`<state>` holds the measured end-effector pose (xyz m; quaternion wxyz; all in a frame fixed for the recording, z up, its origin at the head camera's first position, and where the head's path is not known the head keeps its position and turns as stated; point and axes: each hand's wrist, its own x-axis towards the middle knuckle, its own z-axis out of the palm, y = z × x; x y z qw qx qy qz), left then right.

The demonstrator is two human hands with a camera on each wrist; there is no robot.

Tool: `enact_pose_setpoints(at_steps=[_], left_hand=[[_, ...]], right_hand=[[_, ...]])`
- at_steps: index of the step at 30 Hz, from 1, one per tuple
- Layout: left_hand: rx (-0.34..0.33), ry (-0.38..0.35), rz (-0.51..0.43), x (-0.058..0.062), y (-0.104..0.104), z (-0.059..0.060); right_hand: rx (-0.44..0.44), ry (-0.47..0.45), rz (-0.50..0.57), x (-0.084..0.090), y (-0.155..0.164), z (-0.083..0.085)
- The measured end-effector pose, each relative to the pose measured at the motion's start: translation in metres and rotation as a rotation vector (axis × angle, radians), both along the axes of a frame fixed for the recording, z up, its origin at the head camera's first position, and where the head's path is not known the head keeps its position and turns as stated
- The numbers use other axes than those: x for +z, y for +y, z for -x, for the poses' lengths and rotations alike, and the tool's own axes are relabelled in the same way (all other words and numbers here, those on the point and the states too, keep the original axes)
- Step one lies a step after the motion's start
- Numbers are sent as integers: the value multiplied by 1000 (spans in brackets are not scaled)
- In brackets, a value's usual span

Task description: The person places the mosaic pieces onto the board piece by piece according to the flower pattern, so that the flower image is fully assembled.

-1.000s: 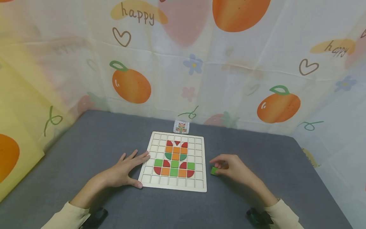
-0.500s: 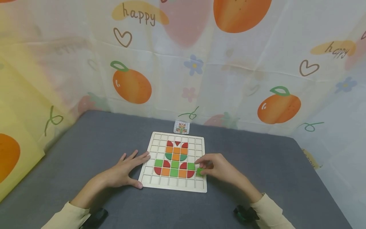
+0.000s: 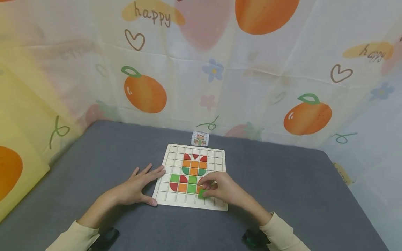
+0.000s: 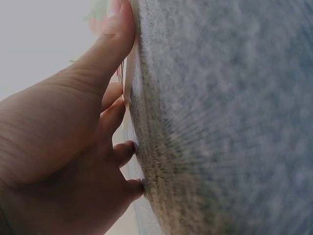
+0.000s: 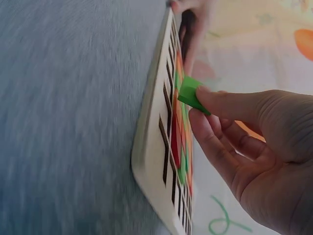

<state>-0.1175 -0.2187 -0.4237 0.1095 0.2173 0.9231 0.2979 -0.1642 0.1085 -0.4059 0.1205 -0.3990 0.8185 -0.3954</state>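
Observation:
My right hand (image 3: 223, 188) pinches a green square tile (image 5: 190, 92) between thumb and finger, close over the lower right part of a pale wooden grid board (image 3: 176, 200). Several red, orange and green tiles lie in the board's cells in a flower-like pattern; the hand covers some at the right. In the head view the held green tile overlaps an orange tile. My left hand (image 3: 138, 188) rests at the board's left edge, fingers spread, fingertips on the rim and thumb at the near left corner. The left wrist view shows that thumb (image 4: 115, 41) along the board's edge.
A small pattern card (image 3: 200, 138) lies just behind the board on the grey cloth-covered table (image 3: 282, 174). A printed curtain (image 3: 251, 87) with oranges hangs along the back. Dark wrist devices are strapped near both sleeves.
My right hand has carried the green tile leftward from the table beside the board to over its lower part. The left hand has stayed in place.

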Motion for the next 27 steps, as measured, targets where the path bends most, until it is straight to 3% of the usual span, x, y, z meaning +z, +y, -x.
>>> enact_pose_setpoints(at_steps=[19, 27], left_hand=[[9, 3, -2, 2, 0, -5], [-3, 10, 1, 3, 2, -2]], right_hand=[[11, 43, -63, -6, -34, -13], [-2, 118, -116, -9, -37, -15]])
